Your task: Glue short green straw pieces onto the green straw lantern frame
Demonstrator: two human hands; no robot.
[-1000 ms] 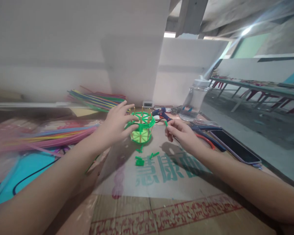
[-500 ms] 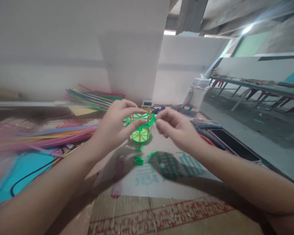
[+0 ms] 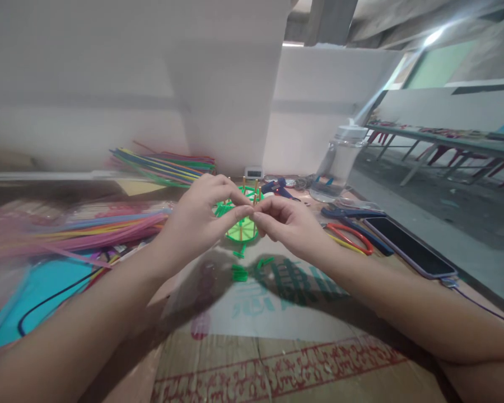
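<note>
Left hand (image 3: 201,221) curled, thumb and forefinger pinched together at the near rim of a small green straw basket (image 3: 240,215). Right hand (image 3: 288,224) likewise pinched, fingertips touching those of the left, just over the basket's near edge. Whatever sits between the fingertips too small and blurred to tell. Basket standing upright on a cardboard sheet (image 3: 277,313), at mid-distance, with thin wooden sticks rising from its rim and a round green base showing under the fingers. Short green straw pieces (image 3: 239,273) scattered on the cardboard just near of the basket. To the left, a loose pile of pink and yellow straws (image 3: 88,229); farther back, a bundle of mixed coloured straws (image 3: 168,166) against the white wall. Near left, a turquoise sheet (image 3: 37,296) with a black cord across it. To the right of the right hand, red-handled scissors (image 3: 353,238), then a dark phone (image 3: 407,246) lying flat, well apart from the basket. Farther back on the right, a clear plastic bottle (image 3: 340,165) standing upright, with a blue glue gun (image 3: 277,188) between it and the basket.
</note>
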